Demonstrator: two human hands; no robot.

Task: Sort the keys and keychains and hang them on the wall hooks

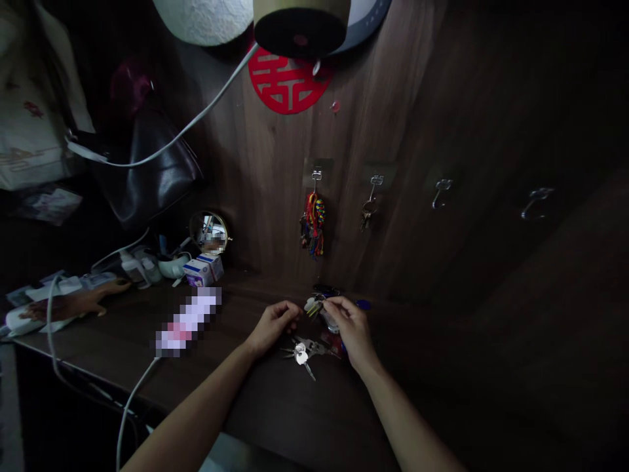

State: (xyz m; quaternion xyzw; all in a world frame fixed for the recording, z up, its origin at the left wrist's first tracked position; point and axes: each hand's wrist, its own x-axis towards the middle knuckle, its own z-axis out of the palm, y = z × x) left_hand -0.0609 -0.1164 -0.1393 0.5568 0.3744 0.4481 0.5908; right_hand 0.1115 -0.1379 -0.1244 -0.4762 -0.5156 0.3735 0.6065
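Low over the dark wooden desk, my right hand (350,328) pinches a small bunch of keys (313,307) between thumb and fingers. Just left of that bunch is my left hand (276,322), fingers curled and thumb pressed in; what they hold, if anything, is too small to make out. Between my wrists more loose keys (301,354) lie on the desk, one with a bright round head. Behind and under my right hand are other items, partly hidden, including a dark blue piece (363,305).
On the back panel, one hook carries keys with a colourful braided tassel (314,223), another a small key ring (366,214). Two bare hooks (442,193) are further right. A round mirror (210,233), small boxes (203,269), bottles (133,267) and a white cable (128,406) are at left.
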